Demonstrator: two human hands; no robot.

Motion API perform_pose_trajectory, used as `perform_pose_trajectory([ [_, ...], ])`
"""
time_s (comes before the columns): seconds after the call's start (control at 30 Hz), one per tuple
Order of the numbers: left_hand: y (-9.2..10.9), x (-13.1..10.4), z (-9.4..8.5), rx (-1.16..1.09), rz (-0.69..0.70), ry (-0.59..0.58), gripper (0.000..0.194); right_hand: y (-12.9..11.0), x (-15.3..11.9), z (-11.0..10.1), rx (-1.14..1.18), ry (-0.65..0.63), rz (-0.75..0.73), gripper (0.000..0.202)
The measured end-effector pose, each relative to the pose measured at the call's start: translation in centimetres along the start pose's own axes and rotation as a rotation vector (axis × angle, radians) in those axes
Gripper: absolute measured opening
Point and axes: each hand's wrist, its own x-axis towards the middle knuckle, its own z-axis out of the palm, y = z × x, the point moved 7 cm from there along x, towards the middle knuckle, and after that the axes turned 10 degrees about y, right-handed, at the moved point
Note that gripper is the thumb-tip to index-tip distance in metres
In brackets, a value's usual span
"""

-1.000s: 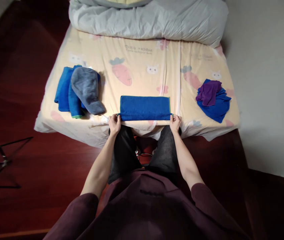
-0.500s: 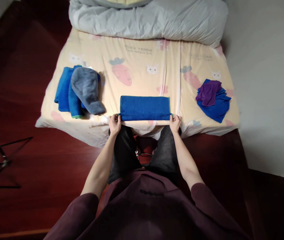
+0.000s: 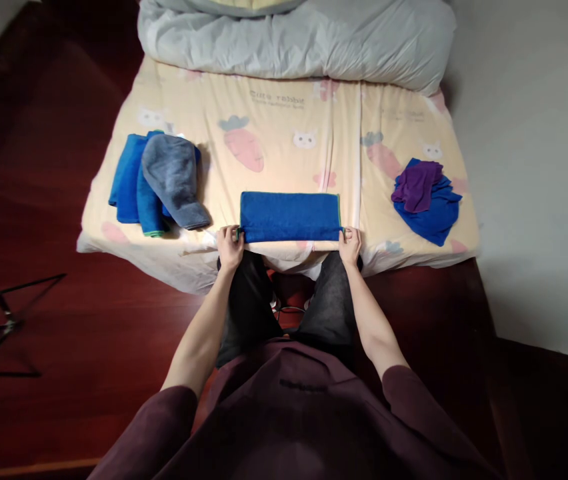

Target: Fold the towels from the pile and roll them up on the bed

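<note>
A blue towel (image 3: 289,215) with green edging lies flat as a wide rectangle at the near edge of the bed. My left hand (image 3: 231,247) pinches its near left corner, fingers closed on the cloth. At the near right corner, my right hand (image 3: 349,247) grips the same towel between thumb and fingers. The near edge between both hands looks slightly turned over along its length. How many layers the towel has cannot be told from above.
On the left of the bed (image 3: 274,160) lie several blue towels (image 3: 129,180) under a grey cloth (image 3: 177,180). A crumpled blue cloth (image 3: 429,223) with a purple cloth (image 3: 419,187) sits on the right. A rolled quilt (image 3: 294,43) borders the back; a black tripod (image 3: 9,325) stands on the floor.
Both hands keep hold of the towel's near corners. The near edge has shifted a little, showing a narrow turned-over strip, and my left hand's fingers have curled slightly. The other cloths are unmoved.
</note>
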Motion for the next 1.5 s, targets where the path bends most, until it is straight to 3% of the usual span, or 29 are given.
perform_pose_trajectory([
  [0.13, 1.0, -0.2, -0.1, 0.004, 0.039, -0.022, 0.020, -1.0, -0.2, -0.1, -0.033, -0.026, -0.076, 0.021],
  [0.33, 2.3, -0.3, 0.0, -0.017, 0.097, -0.101, 0.030, -1.8, -0.7, 0.2, -0.120, -0.097, -0.183, 0.034],
  [0.73, 2.7, -0.3, 0.0, -0.008, 0.094, -0.191, 0.038, -2.3, -0.9, 0.0, -0.057, -0.231, -0.243, 0.047],
  [1.5, 2.1, 0.0, -0.2, -0.062, 0.067, -0.149, 0.047, -1.5, 0.0, 0.0, 0.072, -0.164, -0.133, 0.048],
])
